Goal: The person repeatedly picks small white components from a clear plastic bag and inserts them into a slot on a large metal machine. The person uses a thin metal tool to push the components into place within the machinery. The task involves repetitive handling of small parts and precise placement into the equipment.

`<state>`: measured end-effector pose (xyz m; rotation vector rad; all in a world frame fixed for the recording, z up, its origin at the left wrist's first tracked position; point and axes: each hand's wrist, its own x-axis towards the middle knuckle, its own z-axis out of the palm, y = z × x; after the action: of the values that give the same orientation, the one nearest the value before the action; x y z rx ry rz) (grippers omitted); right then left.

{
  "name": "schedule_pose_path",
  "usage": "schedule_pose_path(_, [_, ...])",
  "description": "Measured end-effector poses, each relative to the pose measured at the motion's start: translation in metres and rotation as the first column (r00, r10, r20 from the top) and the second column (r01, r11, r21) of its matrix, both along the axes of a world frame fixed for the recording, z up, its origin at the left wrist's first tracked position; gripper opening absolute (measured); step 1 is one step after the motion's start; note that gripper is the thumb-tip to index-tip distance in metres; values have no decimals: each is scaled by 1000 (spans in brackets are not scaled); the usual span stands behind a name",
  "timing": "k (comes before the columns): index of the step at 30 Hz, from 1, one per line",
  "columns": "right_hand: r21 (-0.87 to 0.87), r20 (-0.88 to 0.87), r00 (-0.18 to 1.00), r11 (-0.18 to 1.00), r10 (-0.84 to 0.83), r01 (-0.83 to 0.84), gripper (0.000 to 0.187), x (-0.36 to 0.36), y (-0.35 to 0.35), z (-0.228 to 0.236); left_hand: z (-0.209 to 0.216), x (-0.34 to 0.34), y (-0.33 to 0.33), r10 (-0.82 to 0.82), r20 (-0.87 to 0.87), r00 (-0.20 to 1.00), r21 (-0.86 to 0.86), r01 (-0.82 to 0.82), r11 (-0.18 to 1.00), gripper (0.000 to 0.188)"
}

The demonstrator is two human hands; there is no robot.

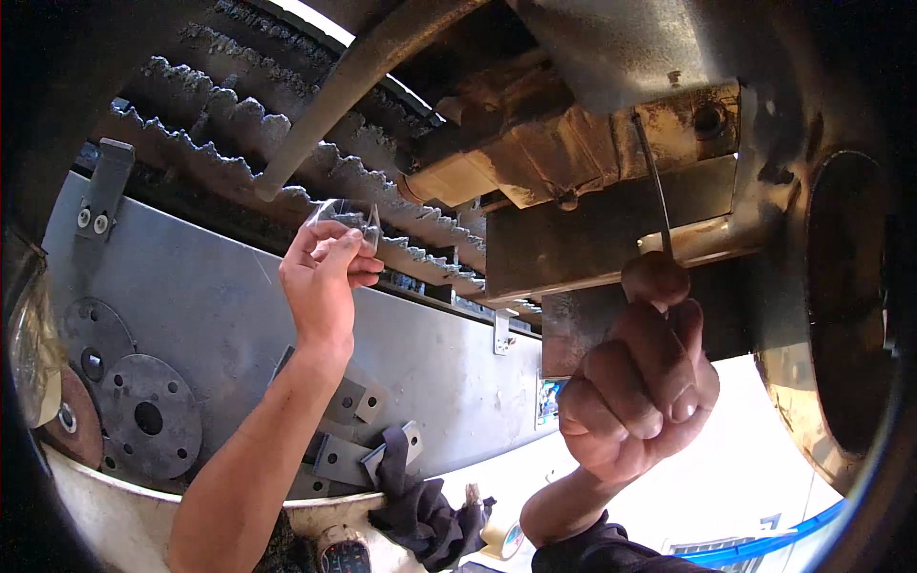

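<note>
My left hand pinches a small clear plastic piece, possibly a film or a shield, between thumb and fingers. It is raised in front of a row of jagged, crusted metal slats. On the right, my right hand is closed around a thin, slightly bent metal rod, its thumb pressed along the lower end. Upward from the fist, the rod reaches a rusty brown metal part near a round hole; whether its tip touches cannot be told.
A grey metal panel runs below the slats. Flat discs with holes, a brown grinding disc, drilled metal plates and a dark crumpled cloth lie low on the left. A curved tube crosses overhead; a blue hose-like edge sits lower right.
</note>
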<state>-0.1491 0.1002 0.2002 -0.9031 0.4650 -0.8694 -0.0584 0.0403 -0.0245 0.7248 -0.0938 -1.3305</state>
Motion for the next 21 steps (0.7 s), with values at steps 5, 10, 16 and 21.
schedule_pose_path(5, [-1, -22, 1000, 1000, -20, 20, 13, 2, 1, 1, 1, 0, 0, 5, 14, 1000, 16, -5, 1000, 11])
schedule_pose_path(10, [48, 14, 1000, 999, -15, 14, 9, 1, 1, 3, 0, 0, -1, 1, 9, 1000, 12, -1, 1000, 12])
schedule_pose_path(16, [67, 9, 999, 997, -33, 32, 7, 2, 3, 5, 3, 2, 0, 7, 11, 1000, 12, -7, 1000, 12])
schedule_pose_path(21, [76, -1, 1000, 997, -18, 18, 7, -2, 1, 6, 1, 3, 0, 14, 22, 1000, 14, -14, 1000, 12])
